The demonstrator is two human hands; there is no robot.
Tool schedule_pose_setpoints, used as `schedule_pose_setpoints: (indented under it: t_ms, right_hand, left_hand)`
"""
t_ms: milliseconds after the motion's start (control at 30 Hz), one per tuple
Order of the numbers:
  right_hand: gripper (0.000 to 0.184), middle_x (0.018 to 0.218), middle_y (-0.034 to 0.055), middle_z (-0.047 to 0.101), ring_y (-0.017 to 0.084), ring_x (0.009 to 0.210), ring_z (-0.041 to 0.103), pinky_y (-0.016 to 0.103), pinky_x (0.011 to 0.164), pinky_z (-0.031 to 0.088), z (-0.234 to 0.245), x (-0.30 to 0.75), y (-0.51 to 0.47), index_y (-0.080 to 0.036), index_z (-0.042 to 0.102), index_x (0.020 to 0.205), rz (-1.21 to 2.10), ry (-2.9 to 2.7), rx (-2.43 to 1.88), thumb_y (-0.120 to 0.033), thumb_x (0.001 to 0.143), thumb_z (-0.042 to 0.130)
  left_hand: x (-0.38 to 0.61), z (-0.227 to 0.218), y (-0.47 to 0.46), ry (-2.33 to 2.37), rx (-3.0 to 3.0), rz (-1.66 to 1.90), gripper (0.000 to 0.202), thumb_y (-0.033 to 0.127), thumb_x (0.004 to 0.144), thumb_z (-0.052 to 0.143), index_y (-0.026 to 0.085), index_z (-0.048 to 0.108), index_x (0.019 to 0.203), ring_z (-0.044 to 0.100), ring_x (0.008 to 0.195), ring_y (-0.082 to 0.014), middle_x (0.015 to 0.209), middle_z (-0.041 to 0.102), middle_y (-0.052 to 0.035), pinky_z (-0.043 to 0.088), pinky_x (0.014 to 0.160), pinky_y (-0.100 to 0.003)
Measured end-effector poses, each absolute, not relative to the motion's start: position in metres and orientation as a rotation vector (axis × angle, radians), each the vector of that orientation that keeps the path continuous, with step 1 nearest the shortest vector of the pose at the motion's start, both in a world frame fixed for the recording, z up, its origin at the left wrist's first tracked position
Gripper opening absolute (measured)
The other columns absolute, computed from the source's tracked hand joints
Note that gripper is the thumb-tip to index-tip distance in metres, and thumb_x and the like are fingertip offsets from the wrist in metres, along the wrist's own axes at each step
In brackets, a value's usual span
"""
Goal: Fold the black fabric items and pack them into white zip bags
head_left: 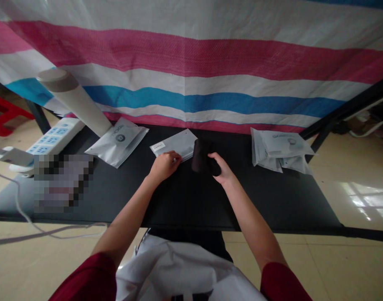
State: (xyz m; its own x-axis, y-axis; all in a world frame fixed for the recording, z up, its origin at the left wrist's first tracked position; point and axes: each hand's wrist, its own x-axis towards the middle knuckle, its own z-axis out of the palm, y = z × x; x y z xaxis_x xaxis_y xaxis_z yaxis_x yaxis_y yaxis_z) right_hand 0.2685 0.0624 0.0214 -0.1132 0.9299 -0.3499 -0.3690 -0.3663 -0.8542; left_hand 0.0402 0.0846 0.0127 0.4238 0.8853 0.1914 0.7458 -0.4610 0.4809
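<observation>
Pink, white and blue woven tarp (191,71) fills the view ahead, w/ tile floor (351,200) on both sides of the black table (272,200) and a red stool (6,113) far off left. White apron (178,271) covers my front, red sleeves (282,284) at both elbows.

On the table, far L: white power strip (53,140) w/ blue sockets, and nearer me a pixelated patch (62,182), can't tell what's under it. White tube (72,102) w/ grey cap leans tilted, its low end by a silver pouch (117,142) lying flat, just R of the strip. Far R: stack of silver pouches (279,148), well apart from my hands, near the back edge.

Middle of table, btwn those: flat silver packet (175,144) w/ small white label, lying at an angle. L hand (163,166) sits on its near edge, fingers draped over it, thumb out of sight, so can't tell if I'm pinching it or just pressing. R hand (218,167) is closed around the low end of a soft black item (203,156), gripping it just R of the packet, its top edge close to the packet's corner.
</observation>
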Motion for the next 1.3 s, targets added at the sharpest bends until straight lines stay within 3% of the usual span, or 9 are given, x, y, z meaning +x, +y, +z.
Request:
schedule_pose_setpoints:
  t_ms: [167,400,500,667,867,1067,1300]
  right_hand:
    - [0.027,0.085,-0.0021,0.068,0.02,0.085,0.063,0.031,0.08,0.049,0.02,0.261,0.056,-0.022,0.064,0.092,1.665,-1.197,-1.121,-0.026,0.066,0.065]
    - [0.025,0.096,-0.0003,0.068,0.023,0.098,0.06,0.037,0.094,0.044,0.009,0.262,0.061,-0.023,0.065,0.096,1.556,-1.6,-1.102,-0.02,0.073,0.06]
    - [0.02,0.091,-0.0016,0.067,0.021,0.094,0.061,0.033,0.089,0.046,0.01,0.262,0.061,-0.024,0.065,0.091,1.597,-1.467,-1.189,-0.021,0.072,0.062]
    - [0.021,0.076,-0.0032,0.064,0.015,0.071,0.059,0.025,0.063,0.045,0.013,0.263,0.063,-0.023,0.065,0.088,1.764,-1.075,-1.266,-0.024,0.067,0.064]
    - [0.016,0.059,-0.0041,0.056,0.014,0.058,0.054,0.023,0.047,0.039,0.009,0.263,0.07,-0.02,0.06,0.073,1.647,-0.722,-1.305,-0.032,0.065,0.067]
    - [0.022,0.087,-0.0011,0.066,0.019,0.083,0.063,0.031,0.064,0.053,0.001,0.248,0.067,-0.023,0.058,0.086,1.509,-0.523,-1.155,-0.029,0.067,0.068]
    - [0.038,0.101,-0.0049,0.064,0.019,0.1,0.06,0.032,0.075,0.054,-0.004,0.232,0.061,-0.031,0.051,0.102,1.527,-0.579,-0.903,-0.027,0.068,0.067]
  left_hand:
    - [0.053,0.021,0.076,1.237,2.244,0.914,0.023,0.018,0.087,0.05,0.015,0.071,0.093,0.058,0.065,-0.0135,0.079,0.066,-0.0043,0.044,0.061,-0.025]
    - [0.059,0.019,0.074,1.253,2.003,1.169,0.025,0.036,0.092,0.057,0.016,0.072,0.091,0.057,0.063,-0.0121,0.076,0.066,-0.0033,0.042,0.055,-0.022]
    - [0.062,0.022,0.07,1.176,2.098,1.077,0.026,0.037,0.094,0.055,0.017,0.072,0.093,0.055,0.062,-0.0117,0.078,0.066,-0.0033,0.043,0.059,-0.023]
    - [0.063,0.028,0.066,1.109,2.163,1.037,0.027,0.035,0.096,0.053,0.017,0.072,0.096,0.057,0.064,-0.0122,0.082,0.067,-0.0039,0.043,0.062,-0.024]
    - [0.069,0.029,0.061,1.072,2.149,0.97,0.024,0.033,0.095,0.054,0.016,0.071,0.099,0.059,0.061,-0.0115,0.08,0.069,-0.0034,0.044,0.059,-0.022]
    - [0.075,0.027,0.058,1.13,2.147,0.99,0.025,0.032,0.094,0.055,0.017,0.071,0.105,0.055,0.053,-0.0089,0.076,0.068,-0.0018,0.042,0.054,-0.021]
    - [0.079,0.026,0.055,1.08,2.038,1.058,0.027,0.036,0.093,0.057,0.015,0.071,0.102,0.053,0.051,-0.0079,0.071,0.067,-0.0017,0.04,0.049,-0.018]
